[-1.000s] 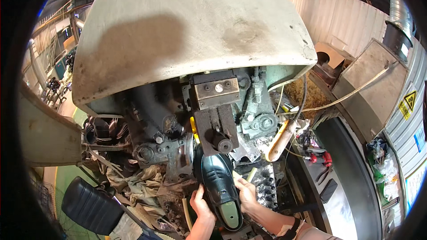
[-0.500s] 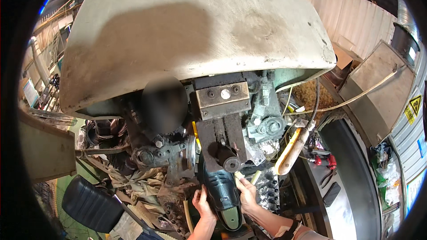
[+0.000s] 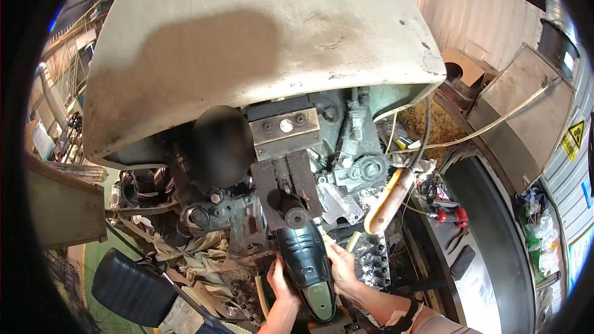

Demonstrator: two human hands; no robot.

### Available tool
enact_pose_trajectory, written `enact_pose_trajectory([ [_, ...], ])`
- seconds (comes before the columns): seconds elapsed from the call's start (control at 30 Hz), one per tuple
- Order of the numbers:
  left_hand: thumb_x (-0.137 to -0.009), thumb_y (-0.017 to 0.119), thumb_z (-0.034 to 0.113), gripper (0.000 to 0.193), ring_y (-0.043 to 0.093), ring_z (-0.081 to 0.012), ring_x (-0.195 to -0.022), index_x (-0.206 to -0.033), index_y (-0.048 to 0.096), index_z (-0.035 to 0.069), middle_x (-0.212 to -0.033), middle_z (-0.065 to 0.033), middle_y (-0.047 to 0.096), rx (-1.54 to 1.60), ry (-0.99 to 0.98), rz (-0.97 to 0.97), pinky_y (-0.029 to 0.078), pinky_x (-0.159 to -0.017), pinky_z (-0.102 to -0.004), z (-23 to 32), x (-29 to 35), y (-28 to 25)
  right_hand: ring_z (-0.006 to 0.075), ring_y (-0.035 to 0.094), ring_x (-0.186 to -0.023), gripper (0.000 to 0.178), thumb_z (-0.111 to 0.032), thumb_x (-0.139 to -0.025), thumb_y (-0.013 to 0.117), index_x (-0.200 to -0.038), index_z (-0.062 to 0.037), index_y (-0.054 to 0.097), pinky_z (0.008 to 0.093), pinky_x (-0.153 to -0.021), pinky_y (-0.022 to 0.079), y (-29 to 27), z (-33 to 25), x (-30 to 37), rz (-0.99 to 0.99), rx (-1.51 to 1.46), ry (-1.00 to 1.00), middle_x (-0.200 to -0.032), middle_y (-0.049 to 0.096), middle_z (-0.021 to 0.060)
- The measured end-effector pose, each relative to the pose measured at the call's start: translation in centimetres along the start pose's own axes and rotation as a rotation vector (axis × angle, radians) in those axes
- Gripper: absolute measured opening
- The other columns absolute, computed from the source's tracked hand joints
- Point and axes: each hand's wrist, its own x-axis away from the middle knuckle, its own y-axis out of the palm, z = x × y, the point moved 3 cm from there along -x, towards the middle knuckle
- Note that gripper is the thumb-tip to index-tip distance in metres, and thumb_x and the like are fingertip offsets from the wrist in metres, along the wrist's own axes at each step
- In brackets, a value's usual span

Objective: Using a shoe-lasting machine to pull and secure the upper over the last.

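Note:
A glossy black lace-up shoe (image 3: pixel 302 253) sits on a green last (image 3: pixel 320 297), its toe end beneath the machine's dark round-ended clamp (image 3: pixel 296 215). My left hand (image 3: pixel 283 281) presses against the shoe's left side, thumb toward me. Along its right side, my right hand (image 3: pixel 342 266) grips it, with some fingers hidden behind the shoe. A pale cream rod (image 3: pixel 353 241) stands just beyond my right fingers. The shoe's underside is out of sight.
A large cream machine hood (image 3: pixel 266 37) overhangs the work. To the right hang a wooden-handled tool (image 3: pixel 388 201) and cables. Pliers (image 3: pixel 456 239) and a black phone-like slab (image 3: pixel 461 265) lie on a side table. A black padded seat (image 3: pixel 133 287) stands at lower left.
The view has shifted, so the machine appears farther left and slightly higher. Both hands stay on the shoe, whose heel end now points a little more to the right.

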Motion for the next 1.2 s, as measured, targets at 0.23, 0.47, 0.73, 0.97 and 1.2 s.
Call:
enact_pose_trajectory([
  [0.23, -0.091, 0.069, 0.009, 0.029, 0.063, -0.0171, -0.095, -0.116, 0.065, -0.006, -0.107, -0.0084, 0.069, -0.683, 0.589, 0.409, 0.049, -0.089, -0.0309, 5.9, -0.8, -10.7, 0.0279, 0.072, -0.090, 0.042, -0.019, -0.105, 0.051, -0.141, 0.0008, 0.043, 0.0348, -0.081, 0.062, -5.9, -5.7, 1.2, -0.091, 0.361, 0.187, -0.112, 0.066, 0.0242],
  [0.47, -0.084, 0.072, 0.003, 0.050, 0.061, -0.0238, -0.100, -0.130, 0.056, -0.008, -0.115, -0.0149, 0.065, -0.899, 0.137, 0.693, 0.048, -0.089, -0.0379, 7.1, -3.2, -25.8, 0.0253, 0.072, -0.087, 0.044, -0.020, -0.103, 0.055, -0.138, 0.0046, 0.044, 0.0336, -0.077, 0.061, -14.0, -7.8, -0.4, 0.039, 0.522, 0.089, -0.111, 0.068, 0.0212],
  [0.73, -0.087, 0.070, 0.000, 0.055, 0.046, -0.0088, -0.067, -0.136, 0.047, -0.007, -0.080, -0.0009, 0.050, -0.710, 0.509, 0.764, 0.039, -0.061, -0.0258, 11.1, -2.0, -33.2, 0.0249, 0.058, -0.120, 0.085, -0.009, -0.090, 0.071, -0.154, 0.0054, 0.017, 0.0348, -0.099, 0.049, -25.4, -7.2, -4.6, 0.452, 0.722, -0.126, -0.137, 0.056, 0.0185],
  [0.97, -0.086, 0.077, 0.011, 0.034, 0.065, -0.0238, -0.095, -0.116, 0.068, -0.003, -0.111, -0.0121, 0.071, -0.904, 0.541, 0.666, 0.052, -0.086, -0.0377, 7.7, 1.7, -30.7, 0.0334, 0.034, -0.145, 0.093, 0.002, -0.084, 0.072, -0.155, -0.0009, 0.013, 0.0427, -0.114, 0.035, -24.8, -6.1, -6.8, 0.348, 0.909, -0.213, -0.157, 0.032, 0.0230],
  [1.2, -0.086, 0.078, 0.020, 0.044, 0.065, -0.0275, -0.105, -0.125, 0.065, 0.002, -0.118, -0.0156, 0.069, -0.987, 0.393, 0.616, 0.051, -0.090, -0.0397, 8.3, -0.2, -31.5, 0.0257, 0.056, -0.125, 0.087, -0.007, -0.082, 0.076, -0.149, -0.0024, 0.020, 0.0350, -0.102, 0.044, -28.0, -9.5, -4.7, 0.610, 0.970, -0.218, -0.140, 0.054, 0.0212],
])
